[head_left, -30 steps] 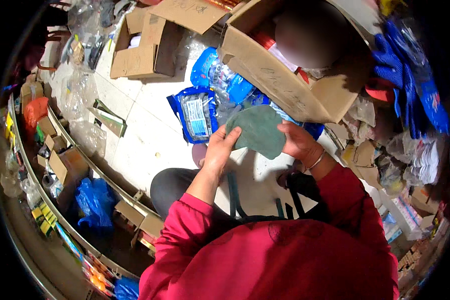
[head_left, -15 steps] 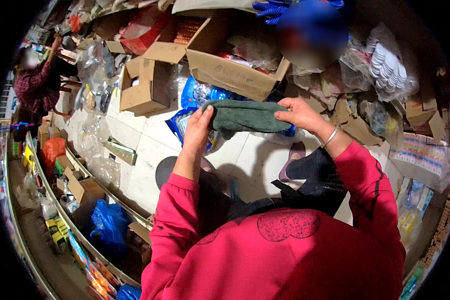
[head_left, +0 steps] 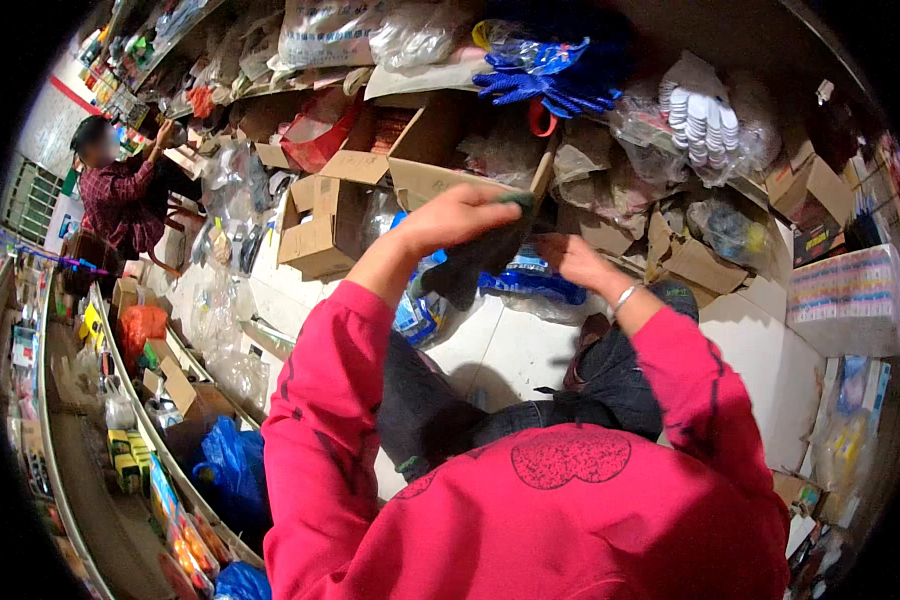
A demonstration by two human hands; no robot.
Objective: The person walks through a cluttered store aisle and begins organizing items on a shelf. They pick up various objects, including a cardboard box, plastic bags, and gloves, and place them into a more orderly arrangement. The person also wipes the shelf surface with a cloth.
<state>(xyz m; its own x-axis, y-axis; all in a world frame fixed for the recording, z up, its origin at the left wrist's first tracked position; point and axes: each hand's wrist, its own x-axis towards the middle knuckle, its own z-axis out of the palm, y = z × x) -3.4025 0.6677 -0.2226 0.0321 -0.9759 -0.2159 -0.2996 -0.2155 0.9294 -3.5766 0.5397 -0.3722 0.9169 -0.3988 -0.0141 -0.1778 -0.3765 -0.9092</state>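
Note:
A dark green piece of cloth point(head_left: 472, 262) hangs in front of the cardboard boxes, its kind not clear. My left hand point(head_left: 458, 218) is closed on its upper edge, with a green bit showing at the fingertips. Just right of the cloth is my right hand point(head_left: 575, 262), lower down, with a silver bangle at the wrist. Its fingers point left and are blurred and partly in shade, so whether they touch the cloth cannot be made out. Blue plastic packages point(head_left: 532, 280) lie on the floor behind and below the cloth.
An open cardboard box point(head_left: 420, 178) stands ahead, and a smaller box point(head_left: 320, 235) stands to its left. Blue gloves point(head_left: 550, 85) and white gloves point(head_left: 700, 115) lie on the goods at the back. Shelves point(head_left: 110, 380) curve along the left, where another person point(head_left: 120, 195) sits farther off.
My left hand has risen and swung right, over the cloth, which has gone from stretched level between both hands to hanging down. My right hand has dropped lower. The view has tilted up.

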